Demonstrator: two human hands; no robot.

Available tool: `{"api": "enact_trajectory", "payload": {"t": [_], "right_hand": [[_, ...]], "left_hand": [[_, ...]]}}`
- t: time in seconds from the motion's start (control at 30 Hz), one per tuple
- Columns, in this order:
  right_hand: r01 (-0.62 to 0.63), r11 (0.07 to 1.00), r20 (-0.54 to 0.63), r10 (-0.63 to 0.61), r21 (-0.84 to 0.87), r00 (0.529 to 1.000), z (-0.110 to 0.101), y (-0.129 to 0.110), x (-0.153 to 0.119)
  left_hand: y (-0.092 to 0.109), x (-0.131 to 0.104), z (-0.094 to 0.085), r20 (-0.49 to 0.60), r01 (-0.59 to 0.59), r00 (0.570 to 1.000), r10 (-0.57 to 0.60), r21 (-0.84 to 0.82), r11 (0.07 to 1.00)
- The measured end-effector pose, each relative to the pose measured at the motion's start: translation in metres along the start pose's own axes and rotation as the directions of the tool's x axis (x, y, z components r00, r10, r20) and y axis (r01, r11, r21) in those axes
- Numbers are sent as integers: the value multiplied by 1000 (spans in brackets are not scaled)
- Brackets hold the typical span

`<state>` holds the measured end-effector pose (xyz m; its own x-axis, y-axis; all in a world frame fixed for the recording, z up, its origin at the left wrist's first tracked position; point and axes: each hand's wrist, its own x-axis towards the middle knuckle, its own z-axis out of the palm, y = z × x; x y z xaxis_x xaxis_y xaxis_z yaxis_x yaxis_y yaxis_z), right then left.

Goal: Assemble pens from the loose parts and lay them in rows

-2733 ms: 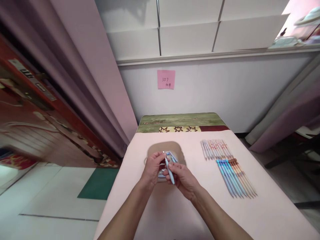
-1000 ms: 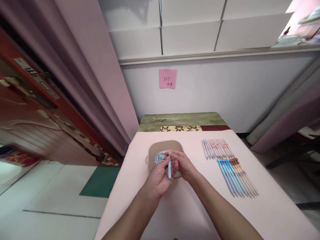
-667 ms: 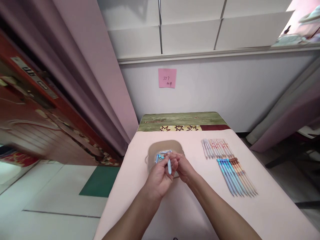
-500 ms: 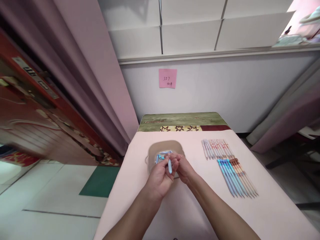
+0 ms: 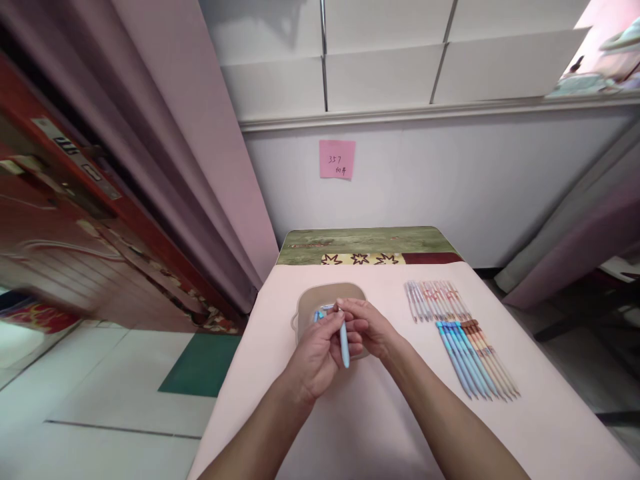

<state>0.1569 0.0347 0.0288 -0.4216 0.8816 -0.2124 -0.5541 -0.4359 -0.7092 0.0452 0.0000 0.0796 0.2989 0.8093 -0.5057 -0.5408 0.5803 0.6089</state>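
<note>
Over the near side of a beige bin (image 5: 307,300), my left hand (image 5: 317,357) is closed around a light blue pen barrel (image 5: 345,347), whose rounded end points down toward me. My right hand (image 5: 373,327) meets it at the barrel's upper end, thumb and forefinger pinched together. A small dark bit shows at those fingertips, too small to name. Inside the bin lie blue pen parts (image 5: 319,315), partly covered by my hands.
On the pink-covered table (image 5: 380,413), blue pens (image 5: 463,360) and brown-topped pens (image 5: 493,360) lie side by side at right. Behind them is a row of pale and red-patterned pens (image 5: 435,300). A pink note (image 5: 337,159) is stuck to the wall.
More of the light blue barrel now sticks out below my left hand. My right fingers have shifted to a pinch at its upper end. The camera view has moved slightly.
</note>
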Motion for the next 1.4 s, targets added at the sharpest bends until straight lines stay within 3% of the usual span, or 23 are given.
{"api": "enact_trajectory", "payload": {"t": [0.2, 0.43, 0.63, 0.77, 0.9, 1.0, 1.07, 1.13, 1.2, 1.27, 1.33, 1.4], "right_hand": [[-36, 999, -7, 36, -26, 999, 1, 0, 0], [4, 1000, -38, -4, 9, 999, 8, -1, -3], [11, 999, 12, -11, -45, 1000, 9, -3, -9], [129, 977, -44, -139, -170, 989, 4, -5, -9], [320, 881, -158, -392, -348, 907, -1, -13, -8], [374, 863, -229, -462, -339, 857, -9, -24, -6], [436, 859, -367, -510, -270, 778, -18, -34, -6], [508, 829, -513, -549, -235, 659, -29, -42, -7], [536, 804, -580, -572, -257, 580, -38, -46, -9], [516, 802, -576, -584, -301, 572, -43, -43, -12], [478, 814, -540, -578, -330, 611, -42, -37, -14], [451, 827, -507, -562, -336, 653, -40, -30, -17]], "left_hand": [[-5, 2, -8, 80, -46, 996, 42, 43, 998], [-5, -2, -1, 27, -79, 997, 78, 59, 995], [-7, 0, -1, 38, -136, 990, 133, 93, 986], [-13, 3, -6, 44, -159, 987, 154, 135, 978], [-20, 4, -11, 70, -143, 989, 132, 198, 970], [-19, 1, -19, 119, -136, 987, 108, 259, 956], [-12, 0, -31, 116, -163, 984, 135, 287, 944], [0, 3, -46, 78, -253, 967, 241, 336, 907], [13, 11, -62, 51, -387, 908, 415, 479, 788], [21, 25, -75, 101, -449, 846, 524, 667, 595], [21, 42, -83, 179, -431, 850, 495, 778, 458], [13, 57, -87, 187, -391, 897, 400, 758, 521]]}}
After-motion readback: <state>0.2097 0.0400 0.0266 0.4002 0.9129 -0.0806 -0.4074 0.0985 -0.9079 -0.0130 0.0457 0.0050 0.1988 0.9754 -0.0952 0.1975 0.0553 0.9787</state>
